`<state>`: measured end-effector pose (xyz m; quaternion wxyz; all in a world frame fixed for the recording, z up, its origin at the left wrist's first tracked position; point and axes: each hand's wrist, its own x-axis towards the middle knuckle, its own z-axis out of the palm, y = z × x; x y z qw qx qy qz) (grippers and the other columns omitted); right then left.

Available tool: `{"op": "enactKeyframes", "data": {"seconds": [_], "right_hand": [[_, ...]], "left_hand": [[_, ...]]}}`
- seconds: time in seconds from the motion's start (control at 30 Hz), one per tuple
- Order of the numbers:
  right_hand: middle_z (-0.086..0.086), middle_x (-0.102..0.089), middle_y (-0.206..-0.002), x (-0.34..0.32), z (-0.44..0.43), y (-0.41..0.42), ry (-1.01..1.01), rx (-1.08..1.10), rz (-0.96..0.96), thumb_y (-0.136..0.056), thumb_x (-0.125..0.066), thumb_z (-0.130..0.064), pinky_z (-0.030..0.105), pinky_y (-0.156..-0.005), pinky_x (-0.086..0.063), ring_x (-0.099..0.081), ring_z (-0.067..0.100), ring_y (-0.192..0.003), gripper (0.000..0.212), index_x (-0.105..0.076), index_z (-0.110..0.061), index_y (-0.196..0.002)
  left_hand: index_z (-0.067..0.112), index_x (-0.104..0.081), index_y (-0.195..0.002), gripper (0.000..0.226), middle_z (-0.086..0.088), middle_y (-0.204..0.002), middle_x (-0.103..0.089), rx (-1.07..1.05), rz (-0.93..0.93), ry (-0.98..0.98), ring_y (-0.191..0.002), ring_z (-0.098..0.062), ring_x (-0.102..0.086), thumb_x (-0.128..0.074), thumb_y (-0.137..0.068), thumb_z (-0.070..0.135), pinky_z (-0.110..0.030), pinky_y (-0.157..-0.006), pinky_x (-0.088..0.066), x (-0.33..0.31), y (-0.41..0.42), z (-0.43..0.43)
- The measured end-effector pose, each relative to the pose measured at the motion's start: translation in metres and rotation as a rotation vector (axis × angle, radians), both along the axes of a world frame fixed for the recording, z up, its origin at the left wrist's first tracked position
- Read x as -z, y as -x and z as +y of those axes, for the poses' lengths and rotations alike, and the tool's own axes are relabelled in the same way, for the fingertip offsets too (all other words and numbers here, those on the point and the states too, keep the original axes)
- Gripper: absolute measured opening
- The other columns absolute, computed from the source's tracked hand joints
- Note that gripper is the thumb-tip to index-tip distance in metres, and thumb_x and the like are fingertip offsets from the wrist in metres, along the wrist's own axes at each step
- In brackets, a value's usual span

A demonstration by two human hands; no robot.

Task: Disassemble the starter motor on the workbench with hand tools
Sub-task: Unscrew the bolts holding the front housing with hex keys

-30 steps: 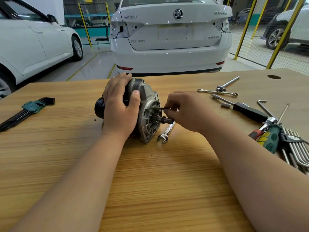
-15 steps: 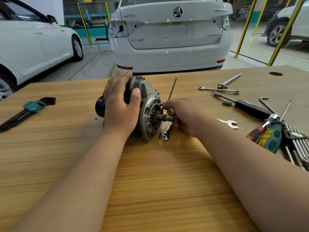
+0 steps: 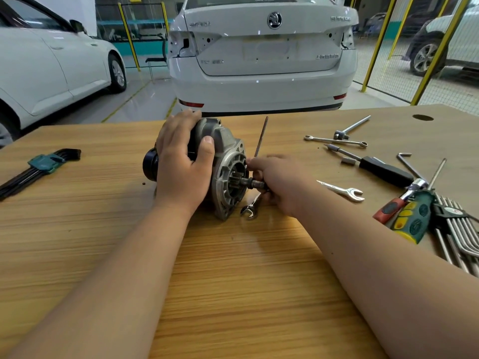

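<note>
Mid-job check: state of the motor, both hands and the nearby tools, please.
starter motor, on its side on the workbench, flange facing right.
left hand, gripping the motor housing from above.
long thin rod, tilted up off the bench, lower end at the flange.
right hand, pinching the long thin rod's lower end.
small spanner, flat below the shaft, partly under the right hand.
open-end spanner, flat, untouched.
hex key set, in its green holder, untouched.
</note>
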<state>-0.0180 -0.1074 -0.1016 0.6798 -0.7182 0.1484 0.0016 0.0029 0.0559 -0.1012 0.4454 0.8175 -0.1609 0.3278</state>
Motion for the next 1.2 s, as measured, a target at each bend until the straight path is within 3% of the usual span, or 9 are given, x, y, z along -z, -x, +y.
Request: {"op": "enactKeyframes", "data": {"seconds": [0.1,0.17,0.23,0.33,0.57,0.67,0.83,1.07,1.2], "right_hand": [[-0.006,-0.060,-0.059,-0.006,-0.006,0.006,0.261,-0.065,-0.126,-0.087,-0.067,-0.038,0.022,-0.042,-0.039,-0.050,0.007,-0.045,0.019,-0.069,-0.022,-0.077],[-0.006,-0.066,-0.063,-0.011,-0.010,0.006,0.526,-0.111,-0.213,-0.089,-0.063,-0.041,0.025,-0.047,-0.042,-0.056,0.008,-0.052,0.022,-0.070,-0.024,-0.076],[0.001,-0.070,-0.071,-0.015,-0.013,0.005,0.648,-0.166,-0.266,-0.094,-0.058,-0.038,0.027,-0.051,-0.046,-0.058,0.012,-0.056,0.026,-0.071,-0.024,-0.076],[-0.004,-0.067,-0.068,-0.017,-0.017,0.004,0.669,-0.199,-0.266,-0.097,-0.054,-0.036,0.021,-0.049,-0.038,-0.050,0.000,-0.046,0.028,-0.069,-0.027,-0.075],[-0.009,-0.062,-0.065,-0.014,-0.020,0.000,0.505,-0.169,-0.308,-0.090,-0.066,-0.033,0.020,-0.053,-0.041,-0.052,0.001,-0.054,0.015,-0.066,-0.025,-0.077],[-0.011,-0.057,-0.064,-0.016,-0.017,0.002,0.681,-0.191,-0.440,-0.089,-0.067,-0.027,0.011,-0.047,-0.037,-0.051,-0.001,-0.052,0.021,-0.057,-0.030,-0.071],[-0.017,-0.048,-0.071,-0.025,-0.017,0.003,1.068,-0.334,-0.600,-0.086,-0.065,-0.015,0.029,-0.057,-0.040,-0.048,0.008,-0.067,0.022,-0.050,-0.027,-0.077],[-0.018,-0.051,-0.091,-0.024,-0.023,-0.001,1.115,-0.410,-0.637,-0.086,-0.067,-0.014,0.015,-0.057,-0.033,-0.045,-0.004,-0.070,0.021,-0.055,-0.032,-0.088],[-0.021,-0.055,-0.079,-0.019,-0.030,0.002,0.964,-0.324,-0.617,-0.085,-0.070,-0.018,0.009,-0.052,-0.034,-0.051,-0.009,-0.069,0.023,-0.055,-0.034,-0.077]], "left_hand": [[0.021,-0.051,-0.136,0.048,0.004,-0.145,-0.043,0.004,0.005,0.005,-0.139,-0.010,-0.028,-0.044,-0.090,0.034,-0.007,-0.106,-0.015,0.001,0.000,0.000],[0.022,-0.051,-0.135,0.048,0.007,-0.145,-0.042,0.004,0.008,0.017,-0.140,-0.011,-0.028,-0.044,-0.089,0.034,-0.012,-0.108,-0.017,0.001,0.000,0.000],[0.022,-0.051,-0.135,0.048,0.012,-0.141,-0.041,0.006,-0.003,0.020,-0.140,-0.011,-0.029,-0.045,-0.089,0.034,-0.020,-0.111,-0.020,0.001,0.000,0.000],[0.021,-0.051,-0.135,0.049,0.016,-0.137,-0.038,0.007,-0.014,0.011,-0.139,-0.012,-0.029,-0.046,-0.089,0.034,-0.024,-0.112,-0.021,0.001,0.000,0.001],[0.019,-0.052,-0.134,0.046,0.016,-0.135,-0.038,0.022,-0.020,0.003,-0.138,-0.015,-0.031,-0.046,-0.090,0.030,-0.029,-0.114,-0.024,0.000,0.002,0.000],[0.018,-0.052,-0.134,0.046,0.016,-0.135,-0.038,0.021,-0.026,0.010,-0.139,-0.017,-0.031,-0.047,-0.089,0.029,-0.028,-0.114,-0.023,0.000,0.002,0.000],[0.018,-0.052,-0.135,0.048,0.010,-0.138,-0.041,0.022,-0.007,0.015,-0.140,-0.019,-0.030,-0.046,-0.089,0.029,-0.038,-0.117,-0.024,0.000,0.003,0.000],[0.020,-0.050,-0.136,0.049,0.016,-0.137,-0.036,0.020,0.008,0.021,-0.141,-0.017,-0.028,-0.045,-0.089,0.032,-0.044,-0.117,-0.025,-0.001,0.005,-0.001],[0.020,-0.050,-0.136,0.049,0.011,-0.140,-0.040,0.026,0.003,0.016,-0.140,-0.019,-0.030,-0.045,-0.089,0.033,-0.051,-0.112,-0.031,0.000,0.003,0.000]]}}
